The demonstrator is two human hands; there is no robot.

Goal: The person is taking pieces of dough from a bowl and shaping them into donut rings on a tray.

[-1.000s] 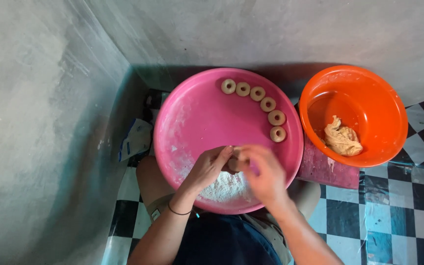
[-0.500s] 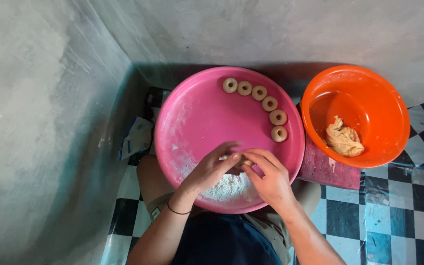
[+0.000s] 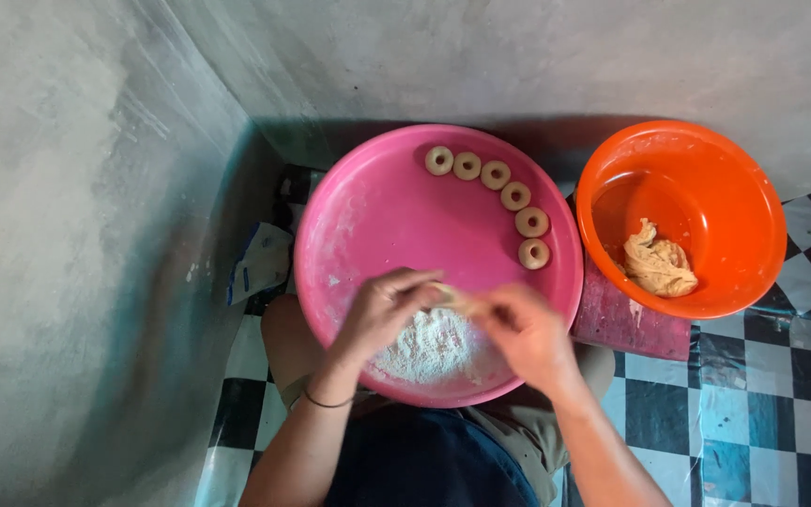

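A big pink tray (image 3: 377, 216) rests on my lap. Several small dough rings (image 3: 515, 195) lie in a curved row along its far right rim. A heap of white flour (image 3: 429, 343) sits at the tray's near edge. Above the flour my left hand (image 3: 382, 314) and my right hand (image 3: 523, 333) meet, fingertips pinching a small pale piece of dough (image 3: 451, 298) between them. A thin dark band circles my left wrist.
An orange bowl (image 3: 706, 178) with a lump of tan dough (image 3: 659, 265) stands to the right on a dark red block (image 3: 626, 324). Grey concrete walls close in on the left and behind. A crumpled wrapper (image 3: 260, 263) lies left of the tray on the black-and-white checkered floor.
My hands shifted slightly over the flour heap and now stretch the small dough piece between their fingertips. The rings and the bowl have not moved.
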